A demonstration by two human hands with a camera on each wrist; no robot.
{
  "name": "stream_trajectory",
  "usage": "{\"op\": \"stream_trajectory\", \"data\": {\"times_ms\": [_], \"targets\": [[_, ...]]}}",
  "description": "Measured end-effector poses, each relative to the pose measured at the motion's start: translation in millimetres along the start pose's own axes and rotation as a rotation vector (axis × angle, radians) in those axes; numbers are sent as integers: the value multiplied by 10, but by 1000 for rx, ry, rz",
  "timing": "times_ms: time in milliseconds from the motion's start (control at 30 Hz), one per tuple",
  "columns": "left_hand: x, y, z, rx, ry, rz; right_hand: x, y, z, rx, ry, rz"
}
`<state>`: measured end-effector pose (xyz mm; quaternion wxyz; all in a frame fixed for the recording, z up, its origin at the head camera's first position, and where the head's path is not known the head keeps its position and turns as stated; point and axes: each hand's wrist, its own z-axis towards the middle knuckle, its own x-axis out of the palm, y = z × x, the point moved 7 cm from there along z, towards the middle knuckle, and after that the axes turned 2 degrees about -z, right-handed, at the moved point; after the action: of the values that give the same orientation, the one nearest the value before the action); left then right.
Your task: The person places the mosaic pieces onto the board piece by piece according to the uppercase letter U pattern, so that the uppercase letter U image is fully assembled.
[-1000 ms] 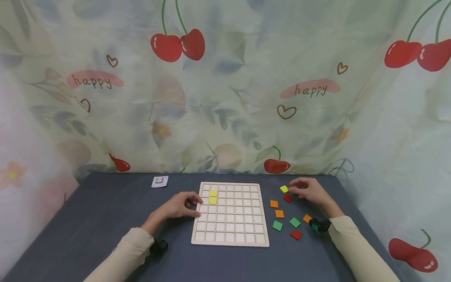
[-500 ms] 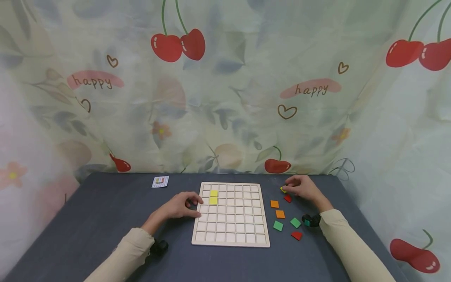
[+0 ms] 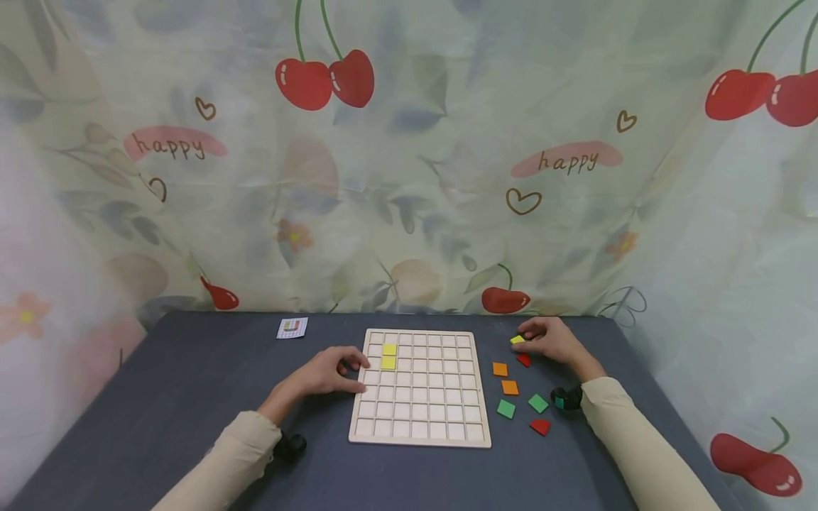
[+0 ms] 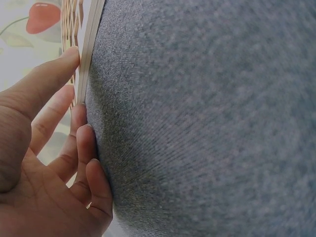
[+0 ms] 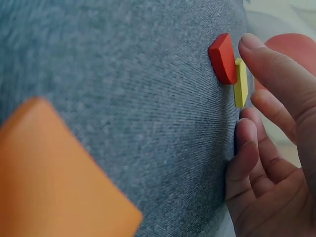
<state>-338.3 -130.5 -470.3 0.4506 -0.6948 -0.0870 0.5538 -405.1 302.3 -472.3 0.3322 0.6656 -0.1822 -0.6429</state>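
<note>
- The yellow tile (image 3: pixel 517 340) lies between the thumb and fingers of the right hand (image 3: pixel 554 343), at their tips. I cannot tell whether those fingers have a firm pinch on it or only bracket it.
- Should the pinch catch only the edges, the thin tile could slip out or flip back to the bench (image 3: pixel 128 426), since it offers the fingers little to hold.
- A red tile (image 5: pixel 223 59) sits just beside the right thumb, and in the right wrist view it overlaps the yellow one. Closing too wide might nudge it or take it along.
- An orange tile (image 5: pixel 69 177) lies back from the right fingertips, nearer the wrist. A low pull-back could let the wrist camera (image 3: pixel 566 398) or the sleeve sweep it aside.
- Two green tiles (image 3: pixel 538 403) lie on the near side of the right fingers; a low drag of the forearm may scatter them.
- The left hand (image 3: pixel 322 375) has relaxed fingers, uncurled around anything, touching the left edge of the wooden grid board (image 3: pixel 420 413). A careless push there could slide the board or jar the two yellow squares (image 3: pixel 388 363) just beyond those fingertips.
</note>
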Motion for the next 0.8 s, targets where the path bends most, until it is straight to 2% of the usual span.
{"op": "stream_trajectory", "data": {"times_ms": [500,800], "targets": [[6,31,8,-15,-5,10,10,-3,19,-47,-3,-19],[0,19,8,-40,-3,12,5,-7,12,-28,-17,-27]]}}
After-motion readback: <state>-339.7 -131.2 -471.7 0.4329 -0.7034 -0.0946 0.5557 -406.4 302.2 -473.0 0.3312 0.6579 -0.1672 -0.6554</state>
